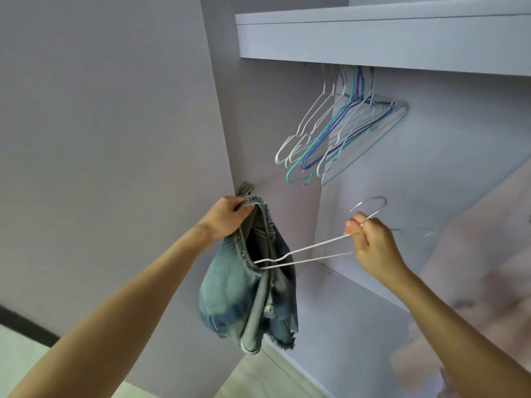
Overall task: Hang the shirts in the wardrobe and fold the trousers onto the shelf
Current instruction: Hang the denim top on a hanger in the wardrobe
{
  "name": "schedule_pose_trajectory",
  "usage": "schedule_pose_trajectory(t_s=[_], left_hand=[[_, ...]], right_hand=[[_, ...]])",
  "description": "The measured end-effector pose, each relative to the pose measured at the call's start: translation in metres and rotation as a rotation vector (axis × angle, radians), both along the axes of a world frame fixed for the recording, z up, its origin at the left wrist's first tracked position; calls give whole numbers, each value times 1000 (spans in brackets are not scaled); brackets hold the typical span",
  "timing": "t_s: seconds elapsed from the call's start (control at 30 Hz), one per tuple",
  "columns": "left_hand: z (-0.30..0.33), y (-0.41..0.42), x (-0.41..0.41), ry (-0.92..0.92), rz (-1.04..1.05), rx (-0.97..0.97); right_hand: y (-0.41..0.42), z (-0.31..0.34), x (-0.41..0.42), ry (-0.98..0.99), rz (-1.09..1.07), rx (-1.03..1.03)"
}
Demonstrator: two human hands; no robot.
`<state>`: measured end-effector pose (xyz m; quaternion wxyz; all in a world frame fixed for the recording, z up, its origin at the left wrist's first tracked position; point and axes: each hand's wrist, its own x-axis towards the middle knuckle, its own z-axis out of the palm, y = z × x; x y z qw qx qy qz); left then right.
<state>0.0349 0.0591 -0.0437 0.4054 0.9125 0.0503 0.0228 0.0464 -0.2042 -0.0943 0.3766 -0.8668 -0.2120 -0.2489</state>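
Observation:
A faded blue denim garment (247,288) with frayed edges hangs in front of the open wardrobe. My left hand (227,215) grips its top edge and holds it up. My right hand (370,242) pinches a white wire hanger (301,252) just below its hook. The hanger's left end pokes into the denim garment's opening. Several empty wire hangers (339,130), white, teal, purple and pale blue, hang on the rail under the upper shelf (373,38).
The open wardrobe door (115,139) stands at the left, with a metal hinge (246,188) just above my left hand. A lower wardrobe shelf (359,305) runs below my right arm. Pale floor tiles (273,380) show at the bottom.

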Motion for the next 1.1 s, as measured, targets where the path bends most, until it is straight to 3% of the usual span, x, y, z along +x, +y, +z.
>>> schedule_pose_trajectory(t_s=[0.1,0.2,0.33,0.4,0.53,0.67,0.73,0.87,1.03,1.1], left_hand=[[3,-3,1,-7,-5,146],[4,-12,2,-29,-67,258],[0,-24,-1,-72,-209,184],[-1,-27,-4,-85,-243,180],[-8,-30,-16,-100,-217,207],[-30,-33,-27,-280,-140,703],[-36,-29,-30,-330,-135,755],[-38,-17,-24,-275,-84,655],[-28,-15,-15,-146,0,319],[-22,-15,-13,-133,37,138]], right_hand=[[0,2,3,54,-106,-40],[18,-6,-4,119,-78,-306],[41,-13,-6,157,27,-422],[44,-12,-2,199,-15,-320],[43,-7,4,301,-192,191],[50,2,3,385,-221,436],[53,4,-2,378,-200,430],[60,10,-7,268,-72,379],[53,7,-30,-350,15,239],[50,-19,-47,-369,225,90]])
